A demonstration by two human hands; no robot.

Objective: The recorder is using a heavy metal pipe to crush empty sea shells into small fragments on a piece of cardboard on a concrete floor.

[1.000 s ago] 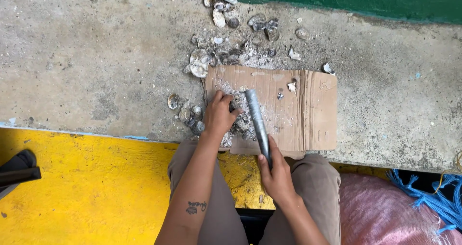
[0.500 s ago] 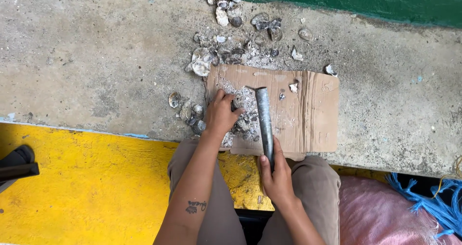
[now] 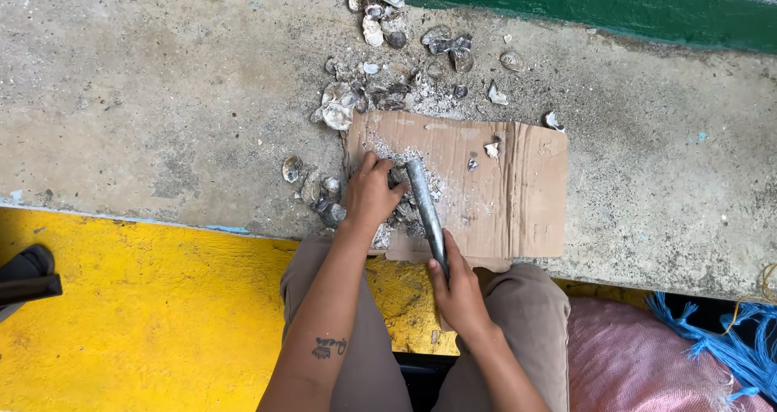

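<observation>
We see our right hand clenched around the lower end of a grey metal rod, which slants up and to the left so that its far end rests among the crushed shells on the cardboard sheet. Our left hand presses down on those broken shells just left of the rod's tip, fingers curled over them; we cannot tell whether it grips one piece or only steadies the heap. The cardboard lies flat on the concrete bench, its near edge at the bench's rim above our knees. More whole and cracked shells are scattered on the concrete beyond the cardboard, towards the green wall band, and a few lie just left of our left hand. Below the bench the floor is yellow, with a pink sack and blue rope to our right.
</observation>
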